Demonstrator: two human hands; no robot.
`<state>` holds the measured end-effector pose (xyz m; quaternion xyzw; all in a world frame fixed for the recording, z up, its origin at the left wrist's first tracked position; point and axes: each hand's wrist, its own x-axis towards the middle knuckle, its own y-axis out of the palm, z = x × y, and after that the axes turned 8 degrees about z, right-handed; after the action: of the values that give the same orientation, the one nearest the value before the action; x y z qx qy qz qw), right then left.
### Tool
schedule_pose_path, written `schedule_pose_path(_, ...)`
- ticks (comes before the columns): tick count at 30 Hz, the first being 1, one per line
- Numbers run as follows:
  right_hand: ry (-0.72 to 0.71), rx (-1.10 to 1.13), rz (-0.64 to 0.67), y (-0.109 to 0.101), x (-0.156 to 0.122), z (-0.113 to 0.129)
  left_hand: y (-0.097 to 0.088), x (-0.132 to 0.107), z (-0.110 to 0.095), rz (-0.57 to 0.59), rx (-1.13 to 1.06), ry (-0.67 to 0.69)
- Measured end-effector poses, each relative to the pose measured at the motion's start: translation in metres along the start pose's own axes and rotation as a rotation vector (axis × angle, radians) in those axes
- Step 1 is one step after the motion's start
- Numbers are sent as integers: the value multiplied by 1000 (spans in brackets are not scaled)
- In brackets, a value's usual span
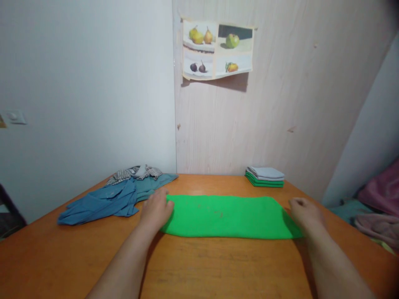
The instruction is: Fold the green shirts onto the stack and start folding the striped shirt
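Observation:
A bright green cloth (227,216), folded into a long band, lies flat across the middle of the wooden table (193,270). My left hand (156,209) rests palm down on the cloth's left end, fingers stretched out. My right hand (305,214) sits at the cloth's right end with its fingers curled at the edge; whether they pinch the fabric is hard to tell.
A heap of blue garments (115,199) with a striped cloth (137,172) lies at the back left. A small stack of folded grey and green cloths (264,176) sits at the back right by the wall. Pink and teal fabric (378,207) lies off the table's right side.

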<state>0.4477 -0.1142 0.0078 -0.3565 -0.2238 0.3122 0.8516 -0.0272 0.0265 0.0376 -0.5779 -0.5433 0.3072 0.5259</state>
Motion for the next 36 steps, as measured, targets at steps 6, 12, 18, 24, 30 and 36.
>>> schedule_pose_path(6, -255, -307, 206, 38, -10, 22, 41, -5, -13, 239, 18, 242)
schedule_pose_path(12, -136, -469, 326, 81, -15, 24, 58, 9, 1, 308, 20, 146)
schedule_pose_path(18, -159, -522, 295, 72, 6, 37, 51, 44, 6, 291, -17, 212)
schedule_pose_path(24, -413, -530, 370, 70, 33, 63, 40, 81, 7, 217, 45, 240)
schedule_pose_path(30, -524, -583, 471, 79, 50, 79, 41, 101, 8, 311, 100, 234)
schedule_pose_path(36, -526, -685, 431, 75, 55, 86, 31, 112, 8, 340, 168, 219)
